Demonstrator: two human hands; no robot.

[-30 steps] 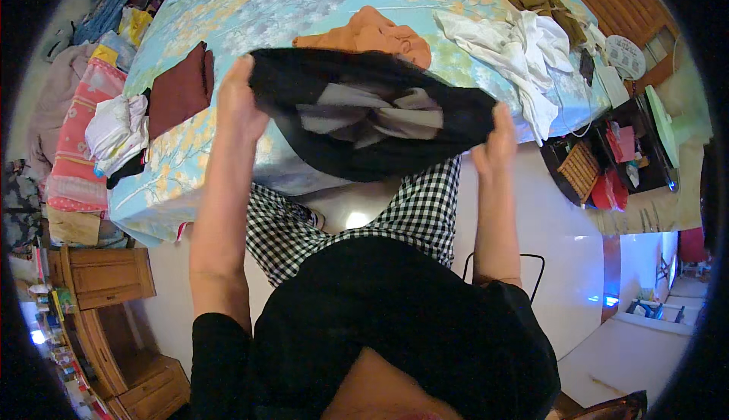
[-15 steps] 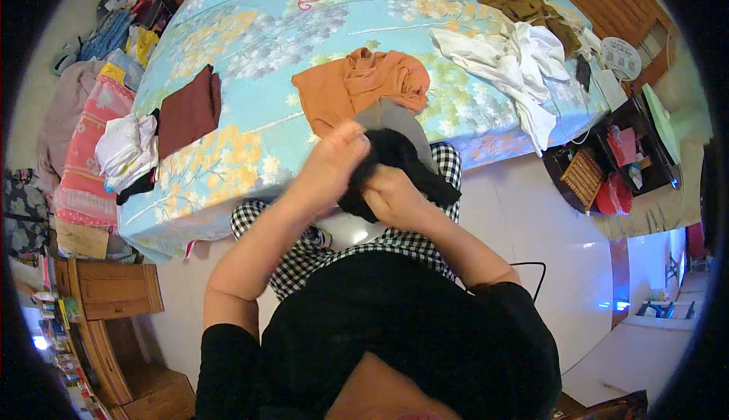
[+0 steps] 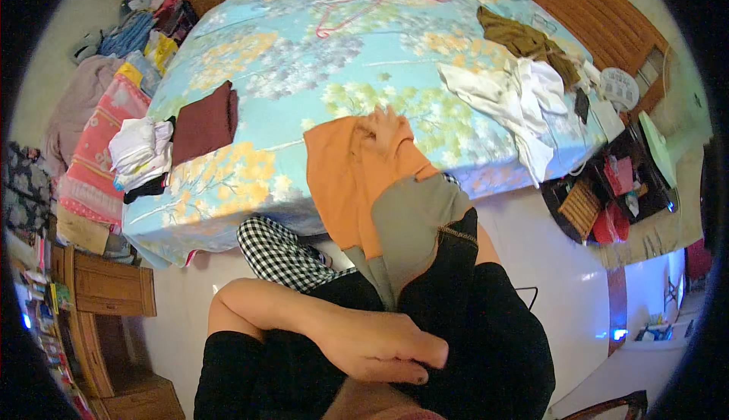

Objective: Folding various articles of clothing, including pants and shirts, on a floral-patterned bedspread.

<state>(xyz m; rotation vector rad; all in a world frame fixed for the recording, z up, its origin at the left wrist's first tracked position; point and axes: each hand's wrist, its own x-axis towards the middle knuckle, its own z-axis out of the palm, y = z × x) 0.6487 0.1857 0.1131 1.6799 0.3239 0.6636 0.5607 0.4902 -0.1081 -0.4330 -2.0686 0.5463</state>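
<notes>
An orange, grey and black garment [image 3: 342,184] stretches from the bed edge back over my lap. Much of my right forearm is hidden under or inside its cloth. At the far orange end my right hand [image 3: 386,130] shows, fingers apart and slightly blurred. Close to my chest, my left hand [image 3: 391,344] is closed with curled fingers at the near black end of the garment. That black cloth merges with my black top, so the exact grip is partly hidden.
A bed with a blue floral sheet [image 3: 281,116] lies ahead. On it are a folded maroon cloth [image 3: 205,125], white folded clothes [image 3: 140,150], a rumpled white garment [image 3: 509,97], a brown garment [image 3: 524,44] and hangers [image 3: 342,21]. A wooden desk [image 3: 114,291] stands left.
The garment has gone from bunched up to stretched out. My right hand has moved forward to its orange end, while my left hand has drawn back toward my chest.
</notes>
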